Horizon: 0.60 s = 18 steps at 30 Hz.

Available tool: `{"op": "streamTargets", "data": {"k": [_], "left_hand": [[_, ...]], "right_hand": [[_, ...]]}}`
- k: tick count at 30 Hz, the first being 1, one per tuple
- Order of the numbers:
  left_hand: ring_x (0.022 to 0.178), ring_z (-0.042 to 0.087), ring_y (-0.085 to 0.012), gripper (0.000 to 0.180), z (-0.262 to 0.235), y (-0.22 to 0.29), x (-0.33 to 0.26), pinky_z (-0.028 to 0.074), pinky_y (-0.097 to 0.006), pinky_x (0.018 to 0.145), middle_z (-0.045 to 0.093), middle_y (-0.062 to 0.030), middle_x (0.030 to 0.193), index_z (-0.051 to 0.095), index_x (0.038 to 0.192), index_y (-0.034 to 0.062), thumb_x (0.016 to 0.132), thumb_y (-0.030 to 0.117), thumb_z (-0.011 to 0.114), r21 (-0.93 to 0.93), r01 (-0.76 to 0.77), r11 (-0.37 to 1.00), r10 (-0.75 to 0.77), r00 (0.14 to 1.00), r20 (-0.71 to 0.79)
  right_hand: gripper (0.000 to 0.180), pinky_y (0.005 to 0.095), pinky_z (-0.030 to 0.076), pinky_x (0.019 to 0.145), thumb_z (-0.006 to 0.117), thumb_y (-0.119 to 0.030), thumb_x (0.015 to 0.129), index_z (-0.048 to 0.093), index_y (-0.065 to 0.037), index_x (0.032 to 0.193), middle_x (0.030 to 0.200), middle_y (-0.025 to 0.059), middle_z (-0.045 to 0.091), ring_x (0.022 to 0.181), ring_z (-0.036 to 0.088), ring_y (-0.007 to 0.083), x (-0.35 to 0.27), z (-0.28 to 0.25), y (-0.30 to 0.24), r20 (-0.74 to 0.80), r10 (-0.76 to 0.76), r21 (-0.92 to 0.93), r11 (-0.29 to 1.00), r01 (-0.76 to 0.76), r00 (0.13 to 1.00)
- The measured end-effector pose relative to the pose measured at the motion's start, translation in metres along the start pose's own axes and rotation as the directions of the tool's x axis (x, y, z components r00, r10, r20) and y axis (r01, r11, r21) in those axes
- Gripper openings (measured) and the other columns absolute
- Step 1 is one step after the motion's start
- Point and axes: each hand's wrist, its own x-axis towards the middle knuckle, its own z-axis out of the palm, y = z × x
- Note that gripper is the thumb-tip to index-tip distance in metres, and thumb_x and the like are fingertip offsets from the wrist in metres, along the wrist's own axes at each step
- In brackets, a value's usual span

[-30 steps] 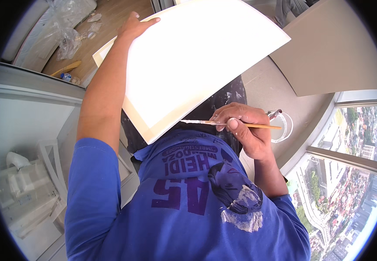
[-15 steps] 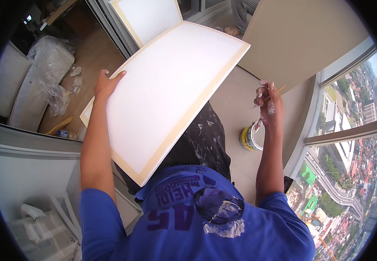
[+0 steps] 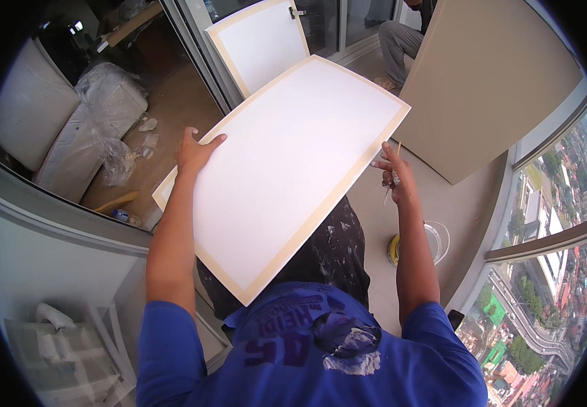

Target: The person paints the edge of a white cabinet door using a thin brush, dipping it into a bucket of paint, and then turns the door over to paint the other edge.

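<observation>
A large white panel (image 3: 293, 156) with a cream border lies tilted across my lap. My left hand (image 3: 197, 150) grips its left edge, thumb over the white face and fingers at the rim. At the opposite edge is my right hand (image 3: 397, 175), smeared with white stuff and closed around a thin wooden stick (image 3: 399, 148). Its fingertips reach the panel's border; whether they press on it I cannot tell. Below that hand, partly behind my right forearm, a yellow-sided bucket (image 3: 393, 251) with a white rim stands on the floor.
Another white panel (image 3: 266, 44) with the same border leans behind. A big beige board (image 3: 490, 95) stands at the far right, with a seated person's grey trouser leg (image 3: 400, 51) beside it. Tall windows (image 3: 544, 230) line the right. Plastic-wrapped furniture (image 3: 93, 129) sits indoors at left.
My right hand has come left from above the bucket to the panel's right edge, still holding the stick. My left hand keeps its grip. The whole view has shifted slightly.
</observation>
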Motion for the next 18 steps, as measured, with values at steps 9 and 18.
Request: {"op": "streamTargets", "data": {"k": [9, 18], "left_hand": [[0.118, 0.065, -0.0396, 0.1, -0.026, 0.031, -0.002, 0.026, -0.054, 0.121, 0.073, -0.0244, 0.11, 0.045, 0.138, 0.0064, 0.067, 0.062, 0.089, -0.055, -0.062, 0.997, 0.066, 0.996, 0.067], [0.128, 0.053, -0.0447, 0.098, -0.039, 0.037, -0.015, 0.045, -0.052, 0.106, 0.066, -0.0245, 0.126, 0.046, 0.137, 0.0086, 0.066, 0.057, 0.092, -0.098, -0.03, 0.995, 0.036, 0.997, 0.061]], "right_hand": [[0.033, 0.0225, 0.025, 0.041, 0.079, -0.037, 0.087, 0.065, -0.009, 0.099, 0.075, 0.0, 0.067, 0.044, 0.034, 0.0042, 0.006, 0.002, 0.024, 0.124, 0.032, 0.315, 0.947, -0.07, 0.992], [0.028, 0.0238, 0.025, 0.043, 0.08, -0.032, 0.086, 0.06, -0.014, 0.094, 0.063, -0.0056, 0.052, 0.044, 0.035, 0.0062, 0.022, 0.004, 0.035, 0.126, 0.057, 0.37, 0.924, -0.1, 0.99]]}}
